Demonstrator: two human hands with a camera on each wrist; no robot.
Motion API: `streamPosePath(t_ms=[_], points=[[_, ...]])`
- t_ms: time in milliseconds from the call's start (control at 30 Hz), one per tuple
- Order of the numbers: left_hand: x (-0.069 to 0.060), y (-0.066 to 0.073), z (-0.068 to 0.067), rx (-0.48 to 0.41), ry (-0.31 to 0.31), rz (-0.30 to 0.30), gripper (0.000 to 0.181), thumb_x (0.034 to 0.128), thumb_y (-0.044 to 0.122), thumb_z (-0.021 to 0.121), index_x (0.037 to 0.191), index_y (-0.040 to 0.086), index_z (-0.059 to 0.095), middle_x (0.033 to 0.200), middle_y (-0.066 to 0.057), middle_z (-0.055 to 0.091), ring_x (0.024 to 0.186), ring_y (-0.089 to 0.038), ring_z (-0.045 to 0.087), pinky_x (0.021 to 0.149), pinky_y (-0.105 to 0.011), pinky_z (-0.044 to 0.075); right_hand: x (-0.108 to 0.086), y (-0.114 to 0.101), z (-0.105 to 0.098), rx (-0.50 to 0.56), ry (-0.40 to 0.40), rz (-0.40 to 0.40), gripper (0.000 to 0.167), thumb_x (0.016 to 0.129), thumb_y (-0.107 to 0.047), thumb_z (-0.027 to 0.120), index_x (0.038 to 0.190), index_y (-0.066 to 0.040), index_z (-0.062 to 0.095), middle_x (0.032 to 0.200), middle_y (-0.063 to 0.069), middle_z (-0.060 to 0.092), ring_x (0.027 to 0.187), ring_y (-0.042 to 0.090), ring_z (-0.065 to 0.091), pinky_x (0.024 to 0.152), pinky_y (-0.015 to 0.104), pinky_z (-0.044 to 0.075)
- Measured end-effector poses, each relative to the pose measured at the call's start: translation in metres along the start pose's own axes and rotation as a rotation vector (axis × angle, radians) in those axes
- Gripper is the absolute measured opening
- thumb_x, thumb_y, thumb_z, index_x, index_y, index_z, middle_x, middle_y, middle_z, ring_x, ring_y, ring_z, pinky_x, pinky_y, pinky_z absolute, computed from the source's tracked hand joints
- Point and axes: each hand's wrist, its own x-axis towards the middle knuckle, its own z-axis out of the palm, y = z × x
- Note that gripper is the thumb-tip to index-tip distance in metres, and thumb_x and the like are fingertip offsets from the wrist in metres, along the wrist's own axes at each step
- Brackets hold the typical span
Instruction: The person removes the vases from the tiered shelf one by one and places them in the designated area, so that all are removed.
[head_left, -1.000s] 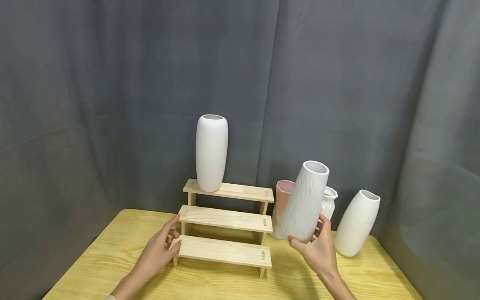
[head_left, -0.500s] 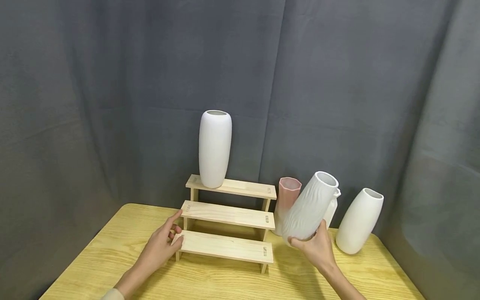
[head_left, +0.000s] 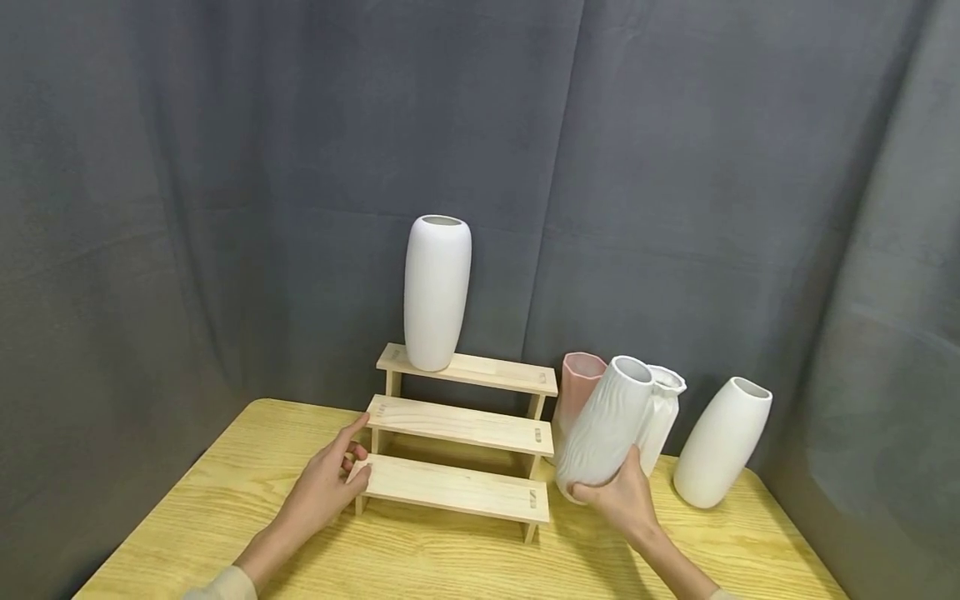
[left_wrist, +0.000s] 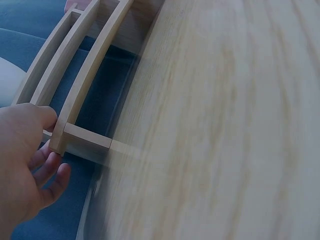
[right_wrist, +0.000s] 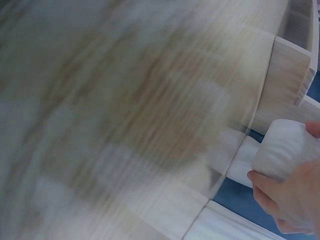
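In the head view my right hand point(head_left: 618, 500) grips the lower part of a white vase with a wavy relief point(head_left: 606, 421), thumb at the front. The vase leans to the right; whether its base touches the table cannot be told. My left hand point(head_left: 324, 483) holds the left end of a three-tier wooden step shelf point(head_left: 457, 487), with thumb at the lowest step and index finger at the middle one. A tall smooth white vase point(head_left: 437, 296) stands on the top step. Behind the gripped vase, a pink-and-white vase point(head_left: 581, 387) and a white ruffled-neck vase point(head_left: 662, 417) are partly hidden.
Farther right on the table stands another smooth white vase point(head_left: 722, 442). The yellow wood-grain table point(head_left: 420, 562) extends in front of the shelf. A grey curtain point(head_left: 360, 150) hangs behind and at both sides.
My right hand has lowered the wavy vase; it tilted right, then shifted slightly left towards the shelf. The ruffled-neck vase shows more now. My left hand stays at the shelf. The head view has shifted slightly.
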Motion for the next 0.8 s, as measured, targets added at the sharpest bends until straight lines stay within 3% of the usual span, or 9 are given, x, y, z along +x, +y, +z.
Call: streamPosePath(t_ms=[300,800], points=[[0.000,-0.001,0.000,0.003,-0.009,-0.013,0.076,0.0941,0.005,0.071,0.160,0.018,0.035,0.105,-0.003,0.059,0.082,-0.019,0.051,0.062,-0.025,0.045,0.001,0.004,0.007,-0.016,-0.012,0.027,0.093,0.060,-0.015,0.096,0.130,0.005,0.039,0.117,0.023,0.056,0.109,0.040,0.058,0.095,0.052,0.045],[0.000,0.001,0.000,0.019,-0.002,-0.009,0.075,0.0941,0.005,0.071,0.159,0.018,0.036,0.104,-0.004,0.059,0.081,-0.018,0.051,0.062,-0.026,0.044,0.001,0.015,0.012,0.001,-0.031,-0.042,0.096,0.058,-0.013,0.097,0.133,0.003,0.040,0.119,0.020,0.054,0.108,0.037,0.058,0.096,0.051,0.045]])
